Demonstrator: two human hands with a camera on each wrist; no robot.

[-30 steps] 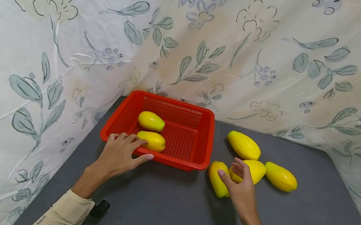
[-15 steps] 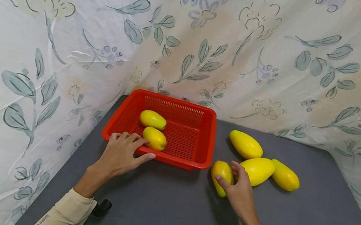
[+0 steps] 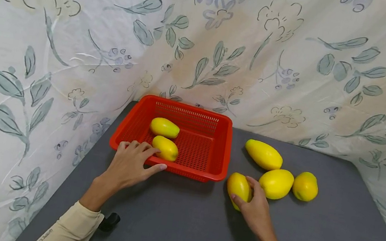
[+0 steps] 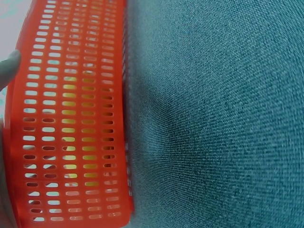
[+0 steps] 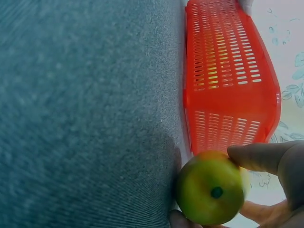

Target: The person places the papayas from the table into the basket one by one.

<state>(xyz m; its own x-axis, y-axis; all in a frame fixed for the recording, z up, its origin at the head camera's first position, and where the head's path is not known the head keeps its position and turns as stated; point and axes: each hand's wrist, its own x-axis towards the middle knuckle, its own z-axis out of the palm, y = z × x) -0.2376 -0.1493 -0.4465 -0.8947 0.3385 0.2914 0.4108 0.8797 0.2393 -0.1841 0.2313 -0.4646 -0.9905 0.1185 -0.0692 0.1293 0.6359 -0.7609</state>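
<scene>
On the grey table stands a red plastic basket (image 3: 227, 150) with two yellow papayas inside, a rear papaya (image 3: 164, 127) and a front papaya (image 3: 165, 148). My left hand (image 3: 131, 165) holds the near rim, fingers bent over it and thumb along the outside. Right of the basket, my right hand (image 3: 255, 205) grips another papaya (image 3: 238, 186) between thumb and fingers. The right wrist view shows this papaya (image 5: 209, 190) end-on, greenish with a dark spot. Through the slots in the left wrist view, yellow papaya (image 4: 69, 128) shows behind the basket wall (image 4: 80, 209).
Three more papayas lie beyond my right hand: a back one (image 3: 264, 155), a middle one (image 3: 276, 184) and one seen end-on (image 3: 305, 186). Floral cloth (image 3: 203, 48) hangs behind and left of the grey table (image 3: 178, 225).
My right hand has come to grip the nearest papaya. The middle papaya has shifted right, and the rightmost has turned end-on. Inside the basket the front papaya has turned slightly. The left hand stays put.
</scene>
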